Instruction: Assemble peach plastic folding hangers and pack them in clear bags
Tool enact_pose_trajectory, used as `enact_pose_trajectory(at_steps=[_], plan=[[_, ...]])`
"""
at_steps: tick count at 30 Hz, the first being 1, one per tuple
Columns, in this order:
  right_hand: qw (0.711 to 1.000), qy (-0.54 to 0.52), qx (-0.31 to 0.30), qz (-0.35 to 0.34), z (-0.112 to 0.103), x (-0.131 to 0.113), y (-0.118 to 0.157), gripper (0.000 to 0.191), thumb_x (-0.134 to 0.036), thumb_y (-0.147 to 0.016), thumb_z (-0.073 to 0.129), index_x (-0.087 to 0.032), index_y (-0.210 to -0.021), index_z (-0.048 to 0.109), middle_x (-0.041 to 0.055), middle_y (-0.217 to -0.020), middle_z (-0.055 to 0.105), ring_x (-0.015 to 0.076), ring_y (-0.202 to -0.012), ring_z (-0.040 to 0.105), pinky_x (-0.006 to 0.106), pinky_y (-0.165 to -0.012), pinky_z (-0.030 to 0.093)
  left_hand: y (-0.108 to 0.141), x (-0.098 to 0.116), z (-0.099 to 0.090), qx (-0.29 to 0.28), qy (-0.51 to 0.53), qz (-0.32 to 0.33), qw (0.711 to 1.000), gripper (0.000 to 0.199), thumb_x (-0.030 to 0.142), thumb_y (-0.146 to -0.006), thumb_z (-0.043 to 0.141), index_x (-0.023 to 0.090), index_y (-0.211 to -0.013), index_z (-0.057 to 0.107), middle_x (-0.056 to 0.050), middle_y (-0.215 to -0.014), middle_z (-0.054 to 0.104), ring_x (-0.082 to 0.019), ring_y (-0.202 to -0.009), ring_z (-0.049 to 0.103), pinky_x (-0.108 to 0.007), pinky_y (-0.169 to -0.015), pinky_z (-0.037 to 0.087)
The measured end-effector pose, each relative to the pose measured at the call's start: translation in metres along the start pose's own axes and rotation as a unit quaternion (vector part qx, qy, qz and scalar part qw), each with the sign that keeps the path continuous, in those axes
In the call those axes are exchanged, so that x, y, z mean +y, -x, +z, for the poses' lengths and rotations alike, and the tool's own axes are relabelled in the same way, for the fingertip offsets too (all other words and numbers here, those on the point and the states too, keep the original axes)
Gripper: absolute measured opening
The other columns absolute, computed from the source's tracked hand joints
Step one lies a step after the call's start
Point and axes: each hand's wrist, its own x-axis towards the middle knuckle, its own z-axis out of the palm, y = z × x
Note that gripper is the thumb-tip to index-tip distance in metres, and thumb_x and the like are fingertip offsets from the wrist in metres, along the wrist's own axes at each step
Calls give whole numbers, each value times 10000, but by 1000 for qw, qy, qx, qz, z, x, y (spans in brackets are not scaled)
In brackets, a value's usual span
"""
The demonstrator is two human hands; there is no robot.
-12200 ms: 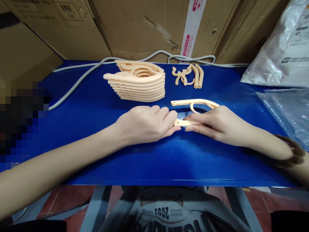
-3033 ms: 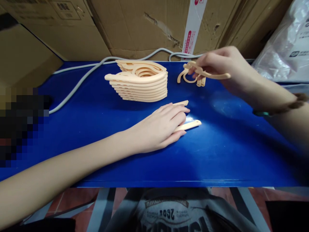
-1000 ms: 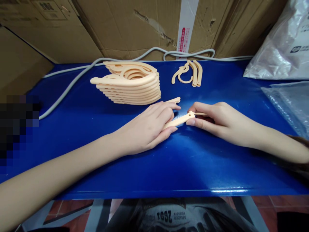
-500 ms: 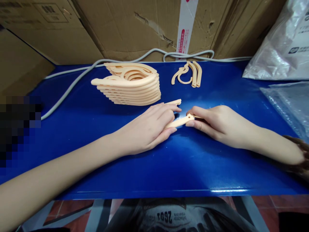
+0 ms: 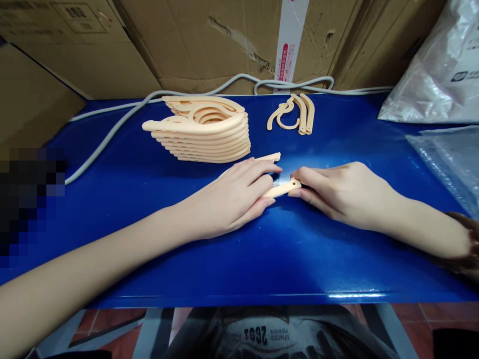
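"What does the left hand [image 5: 239, 197] have?"

"It lies over a tan part [image 5: 280, 189], with thumb and fingers around it. One end pokes out toward the other hand."

"And the right hand [image 5: 337, 192]?"

"It's pinched in small. Its thumb and fingertips hold that end, by the little hole. If something more is tucked inside the hand, I can't tell."

"So the tan part sits between the two hands?"

"Yes. A tan tip [image 5: 270, 157] peeks out past the left fingers, too. It may be the same part or not. The hand hides the middle."

"How much looks done?"

"See the neat stack [image 5: 205, 132] just past the left hand? All its pieces look alike, so I'd say those are done."

"And the one in the hands?"

"Only partway, I think, since both hands are on it."

"What's left?"

"Some loose bits, past the right fingertips and well apart from both hands. There's a hook [image 5: 288, 127] and two bars [image 5: 301, 118] side by side. They look not used yet."

"What's behind them?"

"A gray cord [image 5: 239, 76], then a big box [image 5: 187, 45]."
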Motion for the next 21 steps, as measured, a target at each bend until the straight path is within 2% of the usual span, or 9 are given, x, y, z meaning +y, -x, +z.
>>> enact_pose_trajectory(at_steps=[12,21], plan=[[994,56,83,-49,1,-1,2,424,-371,-1121,316,-166,-907,620,46,-721,687,158,-588,598,289,-553,270,0,0,-1,0,0,7,1000,286,265,-1110,352,111,-1062,588,-220,-1480,563,-353,-1513,422,-490,-1244,377],[995,-52,75,-41,-5,1,1,365,-370,-1092,410,-163,-939,668,24,-748,698,138,-593,603,277,-549,286,1,-1,1,1,3,23,1000,282,264,-1109,359,102,-1105,590,-226,-1456,569,-342,-1517,413,-484,-1248,369]])
